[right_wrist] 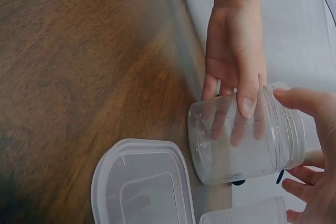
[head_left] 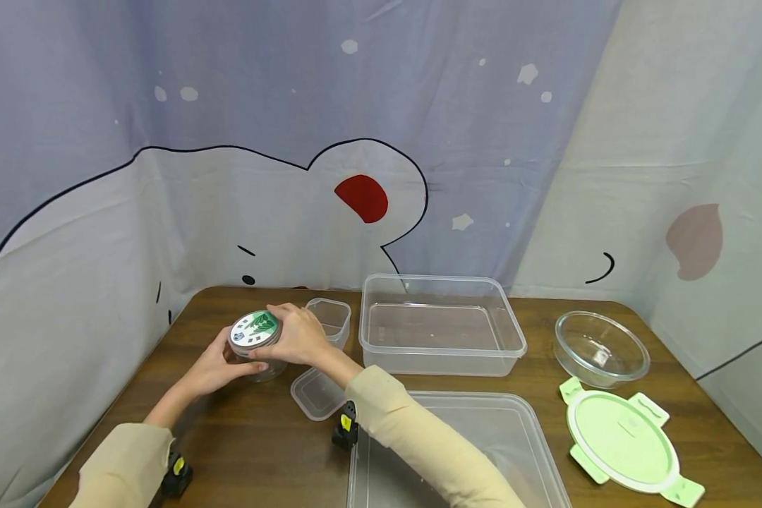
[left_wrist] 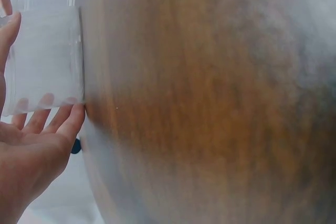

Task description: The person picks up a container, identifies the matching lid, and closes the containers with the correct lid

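Note:
A clear plastic jar [right_wrist: 236, 145] stands near the far left of the table in the head view. Its round lid [head_left: 254, 329], white with a green leaf print, sits on the top. My left hand [head_left: 219, 367] is wrapped around the jar's side; the left wrist view shows the fingers against its clear wall [left_wrist: 47, 59]. From above, my right hand [head_left: 300, 335] grips the lid's rim between thumb and fingers. In the right wrist view the right hand [right_wrist: 317, 129] is at the jar's ridged top end. The jar's contents, if any, cannot be made out.
Beside the jar are a small clear container [head_left: 333, 317] and its flat lid [head_left: 317, 395]. A large clear box [head_left: 441, 360] stands at the back, its big lid [head_left: 482, 416] in front. A glass bowl [head_left: 600, 367] and green clip lid [head_left: 625, 437] lie right.

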`<state>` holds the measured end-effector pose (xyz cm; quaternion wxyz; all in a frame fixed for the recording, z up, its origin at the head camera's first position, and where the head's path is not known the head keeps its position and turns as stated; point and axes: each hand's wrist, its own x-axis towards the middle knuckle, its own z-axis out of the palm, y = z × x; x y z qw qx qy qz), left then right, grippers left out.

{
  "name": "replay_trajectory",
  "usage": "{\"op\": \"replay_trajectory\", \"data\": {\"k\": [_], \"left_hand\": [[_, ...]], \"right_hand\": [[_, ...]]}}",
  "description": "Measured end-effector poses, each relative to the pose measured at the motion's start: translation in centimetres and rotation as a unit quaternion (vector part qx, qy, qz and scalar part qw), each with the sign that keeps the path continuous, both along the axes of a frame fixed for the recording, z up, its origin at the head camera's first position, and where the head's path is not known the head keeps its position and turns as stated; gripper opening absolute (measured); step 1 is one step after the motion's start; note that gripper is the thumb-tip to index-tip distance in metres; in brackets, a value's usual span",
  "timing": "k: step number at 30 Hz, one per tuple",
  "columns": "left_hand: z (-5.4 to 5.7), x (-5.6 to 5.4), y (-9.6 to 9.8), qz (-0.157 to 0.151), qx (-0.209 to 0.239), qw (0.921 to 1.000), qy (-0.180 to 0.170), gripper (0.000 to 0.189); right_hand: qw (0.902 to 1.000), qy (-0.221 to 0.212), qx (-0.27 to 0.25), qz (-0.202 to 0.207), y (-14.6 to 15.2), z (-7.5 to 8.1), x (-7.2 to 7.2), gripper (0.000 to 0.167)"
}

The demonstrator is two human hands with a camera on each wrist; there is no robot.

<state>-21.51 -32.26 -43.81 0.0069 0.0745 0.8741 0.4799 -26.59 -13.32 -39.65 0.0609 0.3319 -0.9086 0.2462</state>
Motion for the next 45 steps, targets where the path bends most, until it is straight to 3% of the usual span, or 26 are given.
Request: {"op": "replay_trajectory", "data": {"k": [7, 19, 28, 36, 45], "left_hand": [[-0.1, -0.1, -0.1, -0.008, 0.015, 0.9998, -0.006, 0.092], [0.0, -0.1, -0.1, 0.0, 0.003, 0.9998, -0.019, 0.094], [0.0, 0.1, -0.1, -0.005, 0.006, 0.9999, -0.014, 0.093], [-0.1, 0.1, -0.4, -0.021, 0.006, 0.9998, 0.001, 0.087], [-0.3, 0.1, -0.5, -0.026, 0.017, 0.9995, 0.002, 0.086]], "right_hand": [[0.9999, -0.002, 0.01, -0.004, 0.1, 0.1, 0.2, 0.086], [0.9997, 0.009, 0.024, 0.0, 0.4, 0.3, 0.5, 0.085], [0.9969, -0.034, 0.034, 0.063, 0.3, 2.5, -0.6, 0.097], [0.9844, -0.004, 0.128, 0.121, -1.2, 3.6, -1.0, 0.096], [0.9848, 0.021, 0.147, 0.091, -2.6, 3.6, -0.6, 0.086]]}}
